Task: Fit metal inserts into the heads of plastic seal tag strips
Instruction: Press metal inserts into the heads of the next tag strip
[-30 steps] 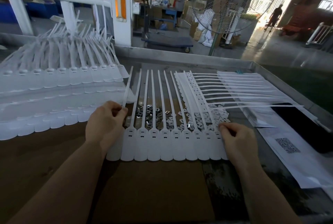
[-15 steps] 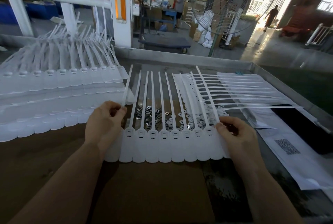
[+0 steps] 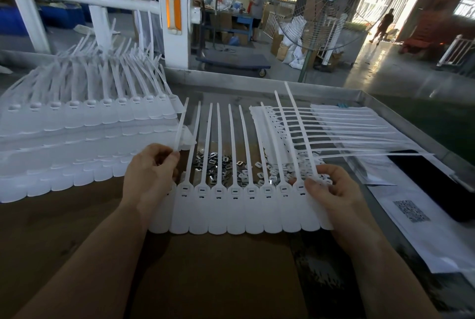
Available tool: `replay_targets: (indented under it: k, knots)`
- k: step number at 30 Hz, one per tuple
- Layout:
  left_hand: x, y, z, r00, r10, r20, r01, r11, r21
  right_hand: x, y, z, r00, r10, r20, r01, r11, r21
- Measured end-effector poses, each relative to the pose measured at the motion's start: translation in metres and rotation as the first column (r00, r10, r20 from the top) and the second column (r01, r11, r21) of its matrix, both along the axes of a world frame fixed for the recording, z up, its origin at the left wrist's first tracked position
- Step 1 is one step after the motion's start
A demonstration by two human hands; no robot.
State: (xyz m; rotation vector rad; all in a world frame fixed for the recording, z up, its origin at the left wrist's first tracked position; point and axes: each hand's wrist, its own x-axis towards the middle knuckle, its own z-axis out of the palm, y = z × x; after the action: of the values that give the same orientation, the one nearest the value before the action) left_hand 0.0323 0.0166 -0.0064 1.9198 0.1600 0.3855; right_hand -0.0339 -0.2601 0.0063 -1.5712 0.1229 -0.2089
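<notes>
- A joined row of white plastic seal tag strips [image 3: 231, 213] lies flat on the brown cardboard sheet [image 3: 218, 275], heads side by side, thin tails pointing away from the person.
- The left hand [image 3: 150, 177] pinches the leftmost strip's tail at the row's left end.
- The right hand [image 3: 331, 190] curls round the rightmost tails (two of them lifted, slanting up).
- Small shiny metal inserts [image 3: 221, 164] lie heaped just behind the heads, under the tails.
- A stack of similar white strips [image 3: 84, 138] sits to the left; another white sheet of strips [image 3: 321, 128] lies at the right, tails sideways.
</notes>
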Motion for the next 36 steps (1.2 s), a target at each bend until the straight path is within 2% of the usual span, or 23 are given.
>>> replay_targets:
  k: [6, 24, 32, 36]
  knots:
    - [-0.004, 0.001, 0.002, 1.000, -0.018, 0.022, 0.021, 0.990, -0.137, -0.002, -0.001, 0.004, 0.998, 0.040, 0.042, -0.044, 0.996, 0.082]
    - [-0.011, 0.000, 0.012, 0.988, -0.113, 0.108, 0.146, 0.914, -0.378, -0.006, 0.000, 0.010, 0.999, -0.003, 0.046, 0.000, 0.997, 0.074]
    - [-0.014, 0.003, 0.013, 0.962, -0.218, 0.163, 0.271, 0.820, -0.504, -0.009, 0.002, 0.012, 0.998, -0.034, 0.053, 0.028, 0.995, 0.094]
    - [-0.013, 0.002, 0.013, 0.955, -0.263, 0.141, 0.295, 0.772, -0.563, -0.010, 0.002, 0.012, 0.998, -0.031, 0.058, 0.026, 0.996, 0.091]
